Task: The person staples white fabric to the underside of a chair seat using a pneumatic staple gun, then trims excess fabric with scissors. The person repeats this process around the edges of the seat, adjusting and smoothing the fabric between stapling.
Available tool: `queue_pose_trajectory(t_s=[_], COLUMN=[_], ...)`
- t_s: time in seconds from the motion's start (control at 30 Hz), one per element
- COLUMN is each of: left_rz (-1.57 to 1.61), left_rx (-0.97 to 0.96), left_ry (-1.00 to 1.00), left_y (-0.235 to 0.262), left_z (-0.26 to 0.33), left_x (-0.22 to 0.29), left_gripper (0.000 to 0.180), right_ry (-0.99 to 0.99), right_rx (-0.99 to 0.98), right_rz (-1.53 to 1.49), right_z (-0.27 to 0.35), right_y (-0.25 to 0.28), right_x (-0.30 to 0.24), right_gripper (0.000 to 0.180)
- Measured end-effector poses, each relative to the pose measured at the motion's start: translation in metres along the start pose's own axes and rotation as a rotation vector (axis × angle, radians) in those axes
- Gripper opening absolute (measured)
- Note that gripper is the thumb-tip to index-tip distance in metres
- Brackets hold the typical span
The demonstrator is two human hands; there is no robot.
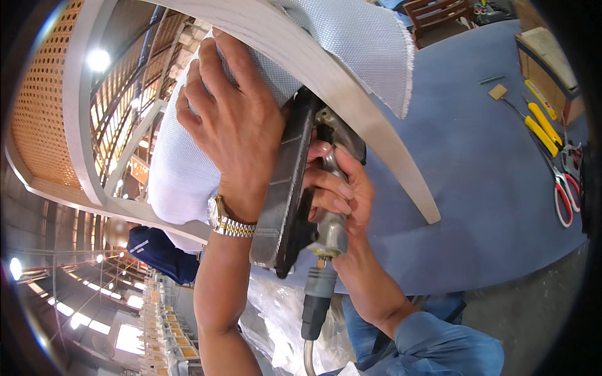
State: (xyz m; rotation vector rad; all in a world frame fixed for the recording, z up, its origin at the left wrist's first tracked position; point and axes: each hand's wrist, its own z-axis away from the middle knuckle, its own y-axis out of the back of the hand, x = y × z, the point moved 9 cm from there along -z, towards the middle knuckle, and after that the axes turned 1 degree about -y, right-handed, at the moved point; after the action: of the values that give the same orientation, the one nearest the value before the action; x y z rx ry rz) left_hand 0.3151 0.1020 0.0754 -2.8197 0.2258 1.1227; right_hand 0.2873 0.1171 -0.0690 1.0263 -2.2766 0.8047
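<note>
Gripping an air tool [331,235], right hand [356,191] curled, left hand [244,119] splayed on fabric [179,172].

- The left hand [235,106] is bare, its fingers long and slim.
- A wristwatch [233,224] circles the left wrist: a round case and a linked metal bracelet, silver with gold-coloured links along its middle.
- The right hand [350,188] is bare too, with short, trimmed nails.
- The right sleeve [448,343] is plain mid-blue cloth, loose and creased, leaving the forearm uncovered.
</note>
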Motion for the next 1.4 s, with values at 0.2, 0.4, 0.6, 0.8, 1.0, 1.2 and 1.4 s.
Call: queue_pose_trajectory(t_s=[0.2, 0.4, 0.6, 0.8, 1.0, 1.2, 1.4], left_rz=[-0.074, -0.056, 0.134, 0.210, 0.434, 0.356, 0.471], left_rx=[0.007, -0.028, -0.091, -0.082, -0.070, -0.165, -0.240], left_ry=[-0.025, -0.007, 0.078, 0.026, 0.263, 0.293, 0.525], left_y=[-0.002, 0.006, 0.010, 0.039, 0.045, 0.047, 0.068], left_z=[0.001, -0.003, 0.003, 0.020, 0.090, 0.163, 0.235], left_x=[0.003, 0.001, -0.005, -0.011, -0.106, -0.152, -0.172], left_gripper=[0.087, 0.078, 0.082, 0.076, 0.079, 0.079, 0.077], right_ry=[0.043, 0.069, -0.103, 0.199, 0.659, 0.030, -0.217], right_rx=[0.191, 0.293, 0.319, 0.259, 0.717, 0.871, 1.012], right_rz=[0.167, 0.222, 0.258, 1.262, 2.745, 3.857, 3.849], right_z=[0.009, 0.014, 0.105, 0.194, 0.230, 0.203, 0.167], right_y=[-0.002, -0.006, -0.011, -0.155, -0.302, -0.313, -0.244], right_x=[-0.011, -0.015, 0.005, -0.022, -0.006, -0.107, -0.187], right_gripper=[0.030, 0.033, 0.043, 0.048, 0.044, 0.055, 0.053])
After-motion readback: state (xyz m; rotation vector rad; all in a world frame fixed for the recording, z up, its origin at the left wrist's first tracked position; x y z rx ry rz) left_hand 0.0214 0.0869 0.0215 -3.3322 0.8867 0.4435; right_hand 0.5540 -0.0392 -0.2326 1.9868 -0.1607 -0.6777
